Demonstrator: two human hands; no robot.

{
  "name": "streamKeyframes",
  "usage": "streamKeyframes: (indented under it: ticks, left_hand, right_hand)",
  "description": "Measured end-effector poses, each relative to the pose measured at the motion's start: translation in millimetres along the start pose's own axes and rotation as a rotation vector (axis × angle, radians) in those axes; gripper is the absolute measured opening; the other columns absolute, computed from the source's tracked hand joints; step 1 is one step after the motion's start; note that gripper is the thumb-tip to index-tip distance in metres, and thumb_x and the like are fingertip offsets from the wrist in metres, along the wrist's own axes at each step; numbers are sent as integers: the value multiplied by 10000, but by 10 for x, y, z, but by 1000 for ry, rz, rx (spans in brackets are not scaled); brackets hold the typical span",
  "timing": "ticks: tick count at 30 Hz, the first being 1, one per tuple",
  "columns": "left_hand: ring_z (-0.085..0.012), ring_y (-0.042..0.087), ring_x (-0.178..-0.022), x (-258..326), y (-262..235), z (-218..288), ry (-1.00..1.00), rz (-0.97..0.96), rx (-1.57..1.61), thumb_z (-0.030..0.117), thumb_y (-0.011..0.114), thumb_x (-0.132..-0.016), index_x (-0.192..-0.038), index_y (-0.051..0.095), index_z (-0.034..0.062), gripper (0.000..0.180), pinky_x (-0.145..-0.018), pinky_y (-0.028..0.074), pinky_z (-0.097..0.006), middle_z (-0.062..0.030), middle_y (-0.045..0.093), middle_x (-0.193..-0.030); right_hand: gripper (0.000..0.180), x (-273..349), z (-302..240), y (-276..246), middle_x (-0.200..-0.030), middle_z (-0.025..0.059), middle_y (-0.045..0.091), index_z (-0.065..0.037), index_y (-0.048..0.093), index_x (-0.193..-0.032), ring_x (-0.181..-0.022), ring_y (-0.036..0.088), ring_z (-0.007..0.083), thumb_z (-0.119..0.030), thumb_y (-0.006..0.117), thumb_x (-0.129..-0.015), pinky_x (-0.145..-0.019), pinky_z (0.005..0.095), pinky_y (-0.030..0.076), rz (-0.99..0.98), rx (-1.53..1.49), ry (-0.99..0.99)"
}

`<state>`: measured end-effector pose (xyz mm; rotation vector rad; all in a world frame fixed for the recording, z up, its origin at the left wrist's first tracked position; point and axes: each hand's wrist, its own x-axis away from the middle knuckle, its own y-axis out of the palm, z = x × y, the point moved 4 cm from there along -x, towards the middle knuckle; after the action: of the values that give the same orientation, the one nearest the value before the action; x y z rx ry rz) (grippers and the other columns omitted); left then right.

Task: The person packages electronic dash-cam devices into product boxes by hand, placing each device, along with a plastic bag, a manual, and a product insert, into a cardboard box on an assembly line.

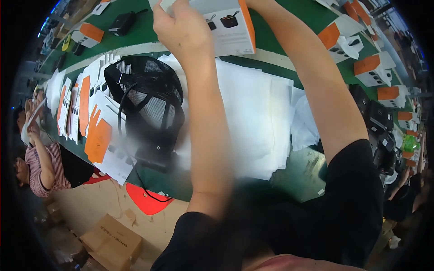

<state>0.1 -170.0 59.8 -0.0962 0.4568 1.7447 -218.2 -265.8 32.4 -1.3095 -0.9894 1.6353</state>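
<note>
At the top of the view my left hand [183, 29] has its fingers bent at the left side of a white and orange carton box [233, 38] with a small black speaker pictured on it. The fingers look closed on the box's pale edge, partly cut off by the frame. My right forearm [294, 36] reaches up to the box's upper right corner, and the hand itself lies beyond the top edge. Below the box, a stack of white sheets [248, 117] lies on the green table. A black mesh cap [151, 95] rests left of my left forearm.
Flat white and orange cartons [97, 135] pile up at the left. Several open boxes [373, 70] line the table's right side, near black speakers [379, 115]. Another black speaker [122, 23] stands far left. A red stool [147, 201] and a cardboard box [110, 241] are below. People sit at both sides.
</note>
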Motion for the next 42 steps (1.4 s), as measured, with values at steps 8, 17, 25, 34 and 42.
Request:
streamKeyframes:
  ticks: [8, 17, 25, 34, 42]
  left_hand:
    - [-388, 566, -1154, 188, 439, -391, 306, -18, -260, 181, 463, -1051, -1334, 527, -33, 361, -1039, 419, -442, -264, 559, -1223]
    - [-412, 502, -1250, 363, 565, -304, -29, -305, -297, 386, 388, -1079, -1425, 489, 47, 493, -1067, 395, -443, -260, 482, -1341]
    - [-341, 580, -1196, 419, 594, -549, 82, -242, -328, 304, 407, -1015, -1331, 566, 78, 419, -1024, 422, -450, -146, 525, -1368]
    - [-415, 523, -1244, 450, 737, -566, 24, -466, -38, 389, 362, -1073, -1501, 404, 42, 553, -1070, 401, -438, -237, 414, -1436]
    - [-349, 651, -983, 263, 747, -670, 320, -247, -186, 337, 471, -1024, -1277, 592, -81, 503, -936, 473, -401, -196, 698, -1046]
  right_hand:
    - [492, 266, 1272, -146, -1253, 202, 631, -99, 548, -1313, -1125, 640, 345, -402, 634, -934, -914, 496, 533, 378, -523, 440]
    - [512, 1062, 415, -1979, -1260, 140, 648, -68, 581, -1308, -1179, 618, 272, -350, 742, -912, -941, 474, 522, 480, -1554, 535]
    - [752, 1296, -252, -1616, -1290, 234, 548, -19, 437, -1413, -1227, 544, 405, -128, 824, -777, -1035, 429, 453, 102, -427, -208]
    - [500, 1546, -387, -1271, -1236, 183, 602, -100, 580, -1325, -1144, 545, 331, -395, 569, -922, -933, 501, 409, -104, 66, -104]
    - [286, 1873, -703, -2392, -1053, 183, 662, 10, 653, -1116, -993, 636, 315, -198, 651, -919, -899, 393, 496, 550, -711, 166]
